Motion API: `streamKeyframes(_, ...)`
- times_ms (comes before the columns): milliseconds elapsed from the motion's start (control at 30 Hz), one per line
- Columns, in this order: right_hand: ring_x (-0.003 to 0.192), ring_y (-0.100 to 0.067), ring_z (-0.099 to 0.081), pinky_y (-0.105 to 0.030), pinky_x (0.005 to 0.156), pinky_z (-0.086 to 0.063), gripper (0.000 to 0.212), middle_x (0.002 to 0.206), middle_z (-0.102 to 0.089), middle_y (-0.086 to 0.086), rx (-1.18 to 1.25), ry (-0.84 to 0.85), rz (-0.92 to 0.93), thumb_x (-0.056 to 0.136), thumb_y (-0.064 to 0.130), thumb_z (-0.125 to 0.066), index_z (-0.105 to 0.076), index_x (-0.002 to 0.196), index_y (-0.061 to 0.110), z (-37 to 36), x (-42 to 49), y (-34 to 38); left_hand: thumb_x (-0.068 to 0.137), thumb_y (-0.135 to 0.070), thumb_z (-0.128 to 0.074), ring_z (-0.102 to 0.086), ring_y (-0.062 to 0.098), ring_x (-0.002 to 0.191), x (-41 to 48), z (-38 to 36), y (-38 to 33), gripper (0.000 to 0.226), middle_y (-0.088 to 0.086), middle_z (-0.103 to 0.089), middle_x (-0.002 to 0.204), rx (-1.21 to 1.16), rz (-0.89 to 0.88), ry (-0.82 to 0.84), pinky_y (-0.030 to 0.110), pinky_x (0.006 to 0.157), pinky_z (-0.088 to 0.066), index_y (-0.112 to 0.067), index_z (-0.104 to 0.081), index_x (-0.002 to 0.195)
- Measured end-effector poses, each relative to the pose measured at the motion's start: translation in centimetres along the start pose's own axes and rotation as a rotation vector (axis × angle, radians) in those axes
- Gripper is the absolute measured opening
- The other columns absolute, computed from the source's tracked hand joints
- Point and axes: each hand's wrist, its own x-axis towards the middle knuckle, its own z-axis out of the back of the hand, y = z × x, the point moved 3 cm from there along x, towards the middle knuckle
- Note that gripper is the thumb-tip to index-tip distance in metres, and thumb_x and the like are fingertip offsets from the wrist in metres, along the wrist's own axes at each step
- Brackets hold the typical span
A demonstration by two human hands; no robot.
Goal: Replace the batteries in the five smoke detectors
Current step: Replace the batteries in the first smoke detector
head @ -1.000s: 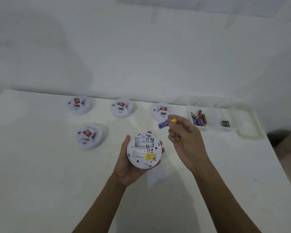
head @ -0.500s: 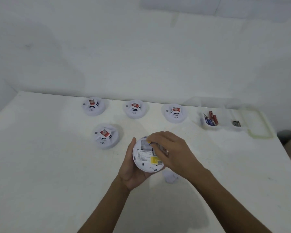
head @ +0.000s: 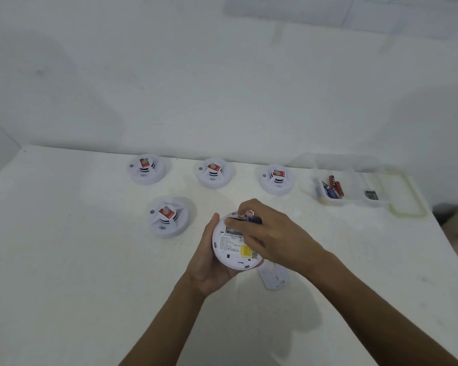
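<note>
1. Here, at the near middle of the white table (head: 64, 260), the left hand (head: 209, 262) cups one smoke detector (head: 232, 247) from below and the left, fingers curled round its rim, back side turned up.
2. On that upturned back: printed text, a yellow sticker (head: 246, 250), a battery bay at the far edge.
3. The right hand (head: 273, 239) lies across the detector from the right, fingers bent and pinching a blue battery (head: 254, 220) at the bay. How far the battery sits in the bay, I cannot tell; the fingers cover it.
4. Just right of the held detector, partly under the right forearm, a small white cover plate (head: 274, 280) lies flat on the table.
5. Four more detectors stand dome-up on the table, each with a red label on top: far left detector (head: 146, 169), far middle detector (head: 214, 172), far right detector (head: 276, 179) in a row along the wall side; a fourth detector (head: 167, 216) stands nearer, left of the hands.
6. At the far right, a clear plastic box (head: 354, 202) holds red batteries (head: 335, 187) and blue ones in its left compartment, and one dark battery (head: 371, 195) in the right compartment.
7. The box's clear lid (head: 405, 196) lies just beside it, toward the table's right edge.
</note>
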Motion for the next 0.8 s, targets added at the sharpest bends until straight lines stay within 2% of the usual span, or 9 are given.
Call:
streamKeyframes(133,0.068,-0.018,-0.063,-0.012,0.062,-0.042,0.040,0.104,-0.062,-0.011,0.005,0.023,-0.003,0.072,0.016,-0.081,-0.070,0.111,0.015,-0.2,0.2,-0.3,0.067,-0.054,-0.076,-0.063,0.034,0.104,0.3,0.3,-0.2,0.066,0.018,-0.062,0.122,0.014,0.011,-0.007,0.048,0.090,-0.052,-0.016,-0.066,0.119)
streamKeyframes(233,0.074,-0.016,-0.059,-0.014,0.060,-0.049,0.031,0.105,-0.057,-0.008,0.028,0.024,-0.032,0.086,0.025,-0.060,-0.066,0.116,0.019,-0.1,0.1,-0.3,0.065,-0.054,-0.078,-0.064,0.034,0.103,0.4,0.3,-0.4,0.066,0.018,-0.063,0.121,-0.008,-0.003,0.005,0.048,0.086,-0.053,-0.015,-0.067,0.118)
streamKeyframes(300,0.078,-0.016,-0.056,-0.013,0.059,-0.045,0.034,0.102,-0.053,-0.008,0.040,0.004,-0.056,0.086,0.024,-0.054,-0.063,0.119,0.019,-0.1,0.1,-0.2,0.066,-0.053,-0.077,-0.065,0.033,0.102,0.5,0.1,-0.8,0.062,0.017,-0.065,0.118,-0.016,-0.024,0.015,0.046,0.084,-0.054,-0.016,-0.068,0.115)
streamKeyframes(400,0.086,-0.017,-0.054,-0.016,0.066,-0.043,0.046,0.102,-0.055,-0.010,0.059,-0.052,-0.100,0.081,0.014,-0.060,-0.052,0.126,0.017,-0.2,0.2,0.0,0.068,-0.054,-0.075,-0.064,0.032,0.104,0.8,0.0,-1.4,0.060,0.015,-0.065,0.119,-0.021,-0.052,0.021,0.048,0.087,-0.052,-0.017,-0.068,0.115)
streamKeyframes(467,0.097,-0.017,-0.057,-0.022,0.077,-0.050,0.044,0.113,-0.060,-0.011,0.227,-0.110,-0.208,0.086,0.013,-0.053,-0.048,0.130,0.013,0.2,0.1,0.2,0.069,-0.054,-0.072,-0.065,0.031,0.104,0.9,0.0,-1.6,0.057,0.014,-0.066,0.118,-0.022,-0.070,0.027,0.047,0.084,-0.053,-0.018,-0.070,0.113)
streamKeyframes(533,0.106,-0.011,-0.058,-0.018,0.086,-0.052,0.038,0.125,-0.059,-0.004,0.385,-0.161,-0.326,0.094,0.017,-0.052,-0.049,0.131,0.012,0.5,-0.3,-0.1,0.072,-0.054,-0.065,-0.065,0.031,0.104,0.9,0.1,-1.5,0.055,0.014,-0.066,0.117,-0.042,-0.064,0.032,0.047,0.082,-0.054,-0.017,-0.070,0.113)
streamKeyframes(600,0.104,-0.004,-0.059,-0.011,0.086,-0.048,0.032,0.123,-0.063,0.002,0.430,-0.233,-0.371,0.092,0.021,-0.058,-0.056,0.122,0.012,0.8,-0.7,-0.3,0.074,-0.053,-0.065,-0.063,0.032,0.106,1.1,0.2,-1.3,0.056,0.016,-0.064,0.120,-0.064,-0.058,0.034,0.049,0.084,-0.053,-0.016,-0.068,0.116)
streamKeyframes(700,0.097,-0.002,-0.058,-0.007,0.081,-0.049,0.027,0.106,-0.069,-0.003,0.357,-0.380,-0.341,0.089,0.029,-0.057,-0.068,0.102,0.008,0.7,-1.2,-0.6,0.074,-0.054,-0.070,-0.056,0.036,0.116,1.3,0.2,-1.0,0.064,0.018,-0.056,0.131,-0.070,-0.051,0.056,0.053,0.091,-0.048,-0.016,-0.062,0.125)
streamKeyframes(800,0.094,0.005,-0.053,-0.002,0.079,-0.045,0.029,0.098,-0.065,-0.006,0.368,-0.451,-0.397,0.089,0.028,-0.053,-0.071,0.103,0.008,0.0,-1.7,-0.8,0.072,-0.055,-0.072,-0.046,0.039,0.124,1.7,0.4,-0.8,0.070,0.018,-0.049,0.137,-0.075,-0.037,0.066,0.055,0.094,-0.045,-0.017,-0.058,0.128)
